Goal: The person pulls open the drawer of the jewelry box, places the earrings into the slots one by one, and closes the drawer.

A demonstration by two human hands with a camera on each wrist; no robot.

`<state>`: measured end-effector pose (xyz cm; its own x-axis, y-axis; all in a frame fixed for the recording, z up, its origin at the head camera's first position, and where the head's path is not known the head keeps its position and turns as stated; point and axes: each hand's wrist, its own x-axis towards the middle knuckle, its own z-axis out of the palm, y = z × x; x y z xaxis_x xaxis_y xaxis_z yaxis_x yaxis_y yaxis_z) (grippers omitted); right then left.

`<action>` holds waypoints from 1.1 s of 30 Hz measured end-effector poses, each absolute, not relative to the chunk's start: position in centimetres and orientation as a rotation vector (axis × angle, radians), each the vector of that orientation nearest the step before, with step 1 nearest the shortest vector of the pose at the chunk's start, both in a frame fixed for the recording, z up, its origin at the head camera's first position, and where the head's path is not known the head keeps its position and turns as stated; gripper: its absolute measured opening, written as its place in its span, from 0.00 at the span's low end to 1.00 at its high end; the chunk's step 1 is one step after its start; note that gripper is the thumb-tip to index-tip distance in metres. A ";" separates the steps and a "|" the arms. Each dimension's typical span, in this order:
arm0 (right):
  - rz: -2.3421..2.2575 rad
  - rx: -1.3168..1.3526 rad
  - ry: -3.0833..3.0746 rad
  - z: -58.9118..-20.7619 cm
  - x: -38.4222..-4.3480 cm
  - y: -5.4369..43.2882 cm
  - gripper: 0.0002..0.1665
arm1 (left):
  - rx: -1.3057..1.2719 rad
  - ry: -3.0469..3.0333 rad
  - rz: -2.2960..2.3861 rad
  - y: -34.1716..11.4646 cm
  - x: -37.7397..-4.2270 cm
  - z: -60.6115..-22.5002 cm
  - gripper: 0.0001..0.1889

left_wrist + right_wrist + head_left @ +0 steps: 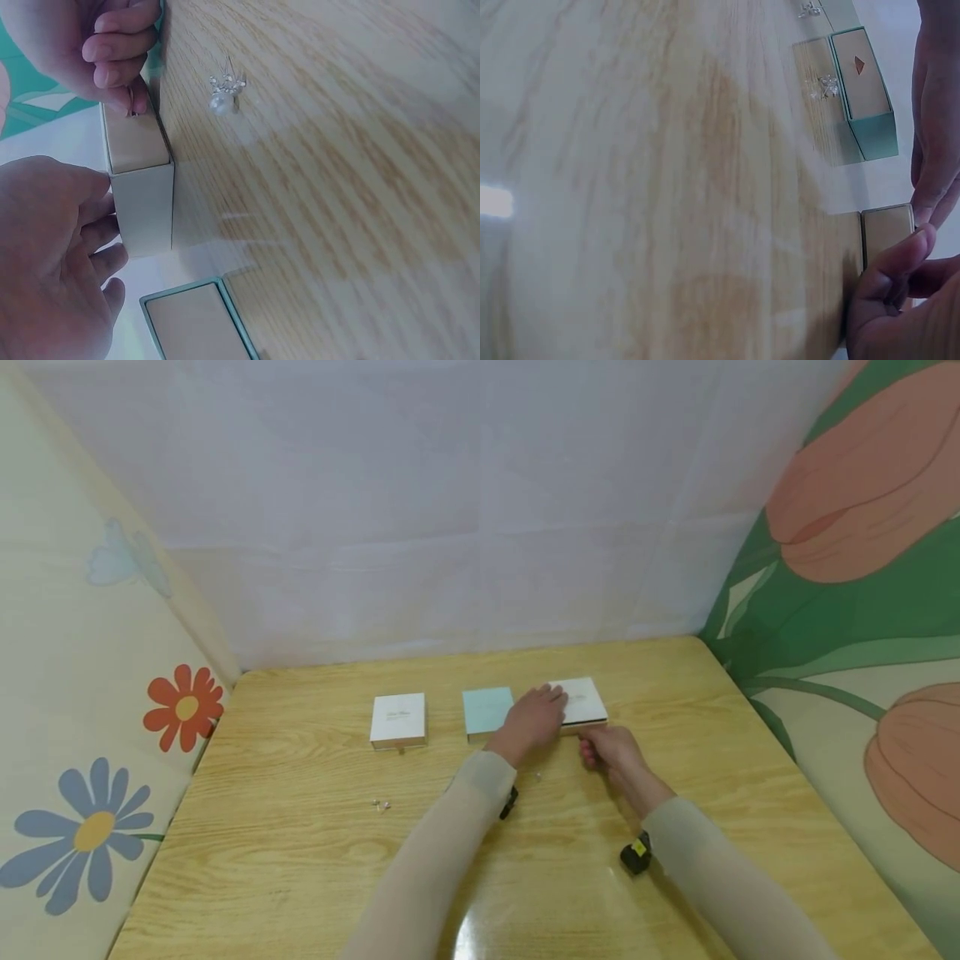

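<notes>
My left hand (534, 718) rests on the lid of the right-hand white box (587, 700), its fingers lying relaxed over the top. At the box's front, my right hand (615, 748) pinches the small pull tab (133, 103) of the beige drawer front (139, 142) between thumb and finger. The drawer front sits about level with the sleeve around it. On the table before this box lies a pearl earring (223, 96) with small clear stones. The light blue box (486, 707) stands just left of my left hand.
Another white box (398, 714) with lettering on its lid stands farther left, a tab at its front. Small sparkling jewellery pieces (381, 806) lie on the wooden table (300, 860) in front of it. A pale cloth (465, 527) hangs behind the table.
</notes>
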<state>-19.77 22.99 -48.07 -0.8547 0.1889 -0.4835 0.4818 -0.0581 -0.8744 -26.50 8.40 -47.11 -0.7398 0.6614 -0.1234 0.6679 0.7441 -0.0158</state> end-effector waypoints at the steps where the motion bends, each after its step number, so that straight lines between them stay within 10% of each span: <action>1: -2.012 0.731 1.993 -48.0 -19.8 23.0 0.09 | 1.076 2.831 -0.083 8.4 -26.5 -47.1 0.26; 33: -1.999 0.811 1.989 -47.8 -20.6 22.9 0.08 | 1.014 2.821 -0.018 8.5 -26.2 -46.9 0.26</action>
<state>-20.55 22.86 -47.80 -0.8273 0.2305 -0.5123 0.5112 -0.0693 -0.8567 -26.22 8.46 -46.92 -0.7621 0.6325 -0.1386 0.6342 0.7723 0.0371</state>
